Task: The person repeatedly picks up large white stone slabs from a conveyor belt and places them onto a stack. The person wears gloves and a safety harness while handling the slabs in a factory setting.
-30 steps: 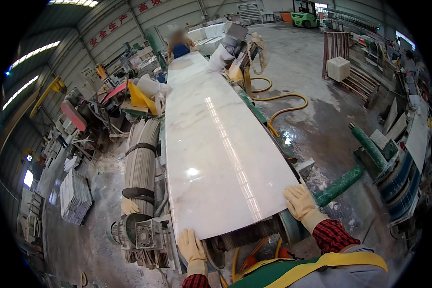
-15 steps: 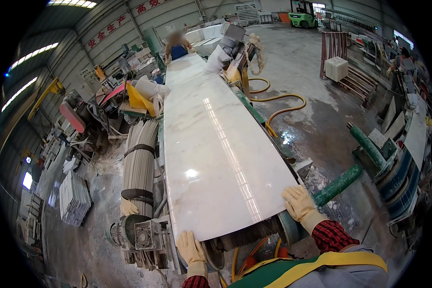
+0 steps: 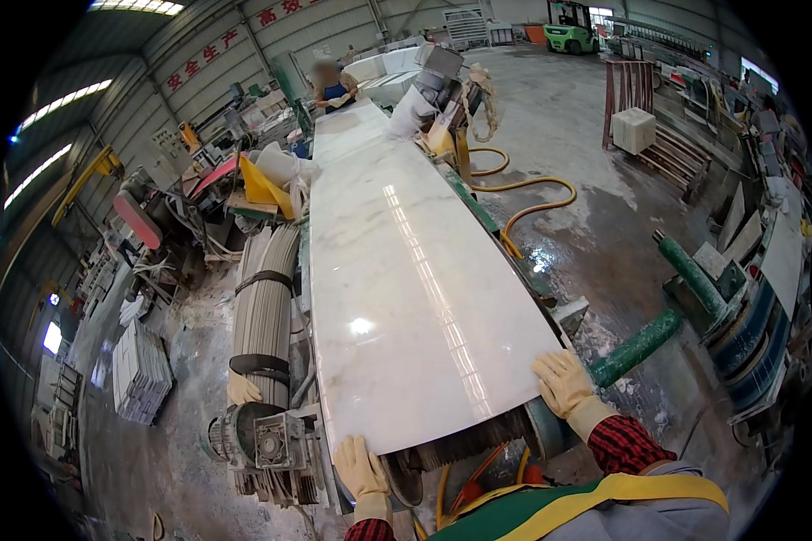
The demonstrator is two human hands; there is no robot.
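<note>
A long polished white stone slab [image 3: 370, 261] with faint veins lies on a conveyor, stretching away from me. Its near edge hangs just above the conveyor's end roller [image 3: 460, 442]. My left hand [image 3: 362, 473], in a cream work glove, rests at the near left corner with its fingers stretched forward. At the near right corner my right hand [image 3: 564, 386], gloved alike, lies along the edge with fingers extended. Both hands seem to touch the slab; neither wraps round anything. At the slab's far end stands a person [image 3: 336, 90] in a blue apron, hands close together.
Left of the conveyor are a motor [image 3: 275, 442], a loose glove [image 3: 243, 388] and a strapped bundle of strips [image 3: 263, 316]. A green roller arm [image 3: 636, 349] juts out at right. Beyond lie a yellow hose [image 3: 541, 183] and a machine head [image 3: 438, 77] beside the slab.
The person at the far end has brought both arms inward from the slab's sides. At far right, another person has shifted out of clear view. My hands and the slab look almost unmoved.
</note>
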